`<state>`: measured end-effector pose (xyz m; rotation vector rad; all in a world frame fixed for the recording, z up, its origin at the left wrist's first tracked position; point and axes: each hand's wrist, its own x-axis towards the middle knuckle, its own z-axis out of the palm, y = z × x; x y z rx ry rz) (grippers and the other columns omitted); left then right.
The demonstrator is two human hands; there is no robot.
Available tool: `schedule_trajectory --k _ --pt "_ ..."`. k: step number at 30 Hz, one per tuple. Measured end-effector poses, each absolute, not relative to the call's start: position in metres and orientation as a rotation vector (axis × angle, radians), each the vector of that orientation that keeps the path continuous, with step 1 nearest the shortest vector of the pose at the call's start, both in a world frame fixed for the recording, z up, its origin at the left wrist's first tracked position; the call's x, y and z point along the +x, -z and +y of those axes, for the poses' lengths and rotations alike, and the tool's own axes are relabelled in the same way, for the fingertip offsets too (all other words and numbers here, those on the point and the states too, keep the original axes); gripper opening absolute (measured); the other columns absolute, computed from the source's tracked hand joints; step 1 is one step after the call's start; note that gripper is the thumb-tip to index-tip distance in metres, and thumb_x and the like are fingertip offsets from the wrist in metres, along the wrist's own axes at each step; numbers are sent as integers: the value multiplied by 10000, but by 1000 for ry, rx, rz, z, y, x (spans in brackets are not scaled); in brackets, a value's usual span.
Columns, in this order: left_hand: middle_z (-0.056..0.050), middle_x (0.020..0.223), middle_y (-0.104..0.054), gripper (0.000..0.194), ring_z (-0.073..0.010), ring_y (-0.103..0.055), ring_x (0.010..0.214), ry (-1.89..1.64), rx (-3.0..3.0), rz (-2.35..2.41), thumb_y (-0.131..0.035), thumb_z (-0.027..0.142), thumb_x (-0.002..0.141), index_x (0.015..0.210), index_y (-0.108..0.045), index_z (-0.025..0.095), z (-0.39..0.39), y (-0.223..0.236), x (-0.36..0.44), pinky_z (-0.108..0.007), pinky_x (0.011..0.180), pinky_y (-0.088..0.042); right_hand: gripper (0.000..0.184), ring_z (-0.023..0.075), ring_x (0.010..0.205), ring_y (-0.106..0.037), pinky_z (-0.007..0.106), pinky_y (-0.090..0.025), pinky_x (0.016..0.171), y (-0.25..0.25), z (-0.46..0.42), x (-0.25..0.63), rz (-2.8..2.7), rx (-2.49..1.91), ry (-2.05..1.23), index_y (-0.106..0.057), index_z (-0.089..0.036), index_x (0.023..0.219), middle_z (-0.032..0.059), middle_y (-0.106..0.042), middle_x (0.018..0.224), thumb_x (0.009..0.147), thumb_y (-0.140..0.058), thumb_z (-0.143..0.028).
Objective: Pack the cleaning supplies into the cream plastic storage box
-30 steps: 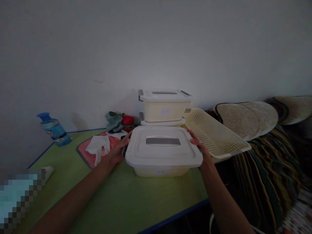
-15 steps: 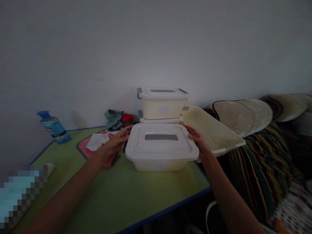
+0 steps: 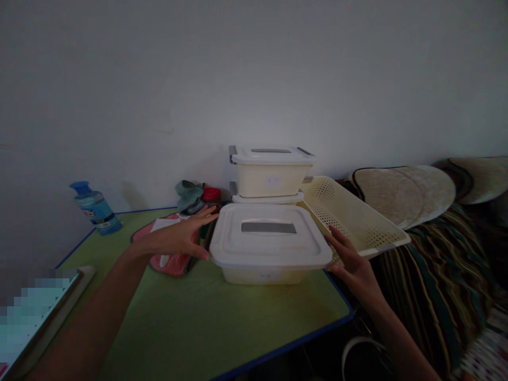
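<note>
A cream storage box (image 3: pixel 264 275) with a white lid (image 3: pixel 270 246) and grey handle stands on the green table in front of me. Off its left side is my left hand (image 3: pixel 182 235), fingers spread and holding nothing. My right hand (image 3: pixel 355 267) hovers by the lid's right edge, fingers apart; whether a fingertip touches the lid I cannot tell. Directly behind stands a stack of similar boxes, the upper storage box (image 3: pixel 272 179) with its lid on and grey latches. The lower one is mostly hidden.
A perforated cream basket (image 3: pixel 357 211) lies to the right, beside a striped sofa cover (image 3: pixel 428 280). On the table (image 3: pixel 170 328) are a blue bottle (image 3: pixel 97 211), a pink cloth (image 3: pixel 174 264), a grey-green cloth (image 3: pixel 188 196), a red-lidded jar (image 3: pixel 211 196) and a blurred-out screen (image 3: pixel 35 312).
Both hands have come off the lid's sides and spread outward, left hand to the left, right hand to the right and down. The lid stays on the box.
</note>
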<state>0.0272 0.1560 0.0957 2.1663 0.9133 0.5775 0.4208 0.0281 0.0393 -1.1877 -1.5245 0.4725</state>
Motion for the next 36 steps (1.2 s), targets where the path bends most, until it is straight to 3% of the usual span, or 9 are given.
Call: schedule_trajectory --k 4,10,17,27,36 --pt "-98 1502 -172 968 -345 -75 1377 -548 2197 913 -813 464 464 1327 -429 246 154 -90 33 -480 1106 -78 568 304 1330 -273 496 -179 1093 -34 31 417 -1565 -1188 -420 -583 -328 1191 32 -345 1440 661 -716 -483" --pt "-70 1499 -198 1007 -337 -106 1375 -601 2119 946 -833 345 465 1356 -379 234 152 -86 33 -426 1119 -77 574 300 1323 -291 496 -223 1079 -31 31 414 -1525 -1203 -452 -574 -311 1205 56 -354 1434 675 -700 -493" --pt "-90 1487 -213 957 -333 -118 1373 -564 2108 928 -830 264 451 1321 -437 195 151 -91 37 -425 1122 -88 556 301 1326 -287 501 -217 1082 -29 30 410 -1536 -1153 -433 -560 -321 1219 59 -377 1418 699 -692 -465" --pt "-51 1476 -262 938 -295 -165 1374 -603 2084 816 -822 332 488 1330 -412 283 153 -92 38 -448 1115 -89 507 296 1307 -323 486 -246 1074 -36 26 404 -1550 -1211 -422 -571 -304 1211 66 -419 1385 733 -662 -447" --pt "-51 1470 -292 927 -294 -174 1373 -699 2098 770 -810 402 512 1336 -415 251 143 -105 40 -410 1123 -109 497 293 1306 -323 480 -234 1082 -50 24 399 -1557 -1140 -386 -525 -341 1253 33 -412 1394 773 -629 -424"
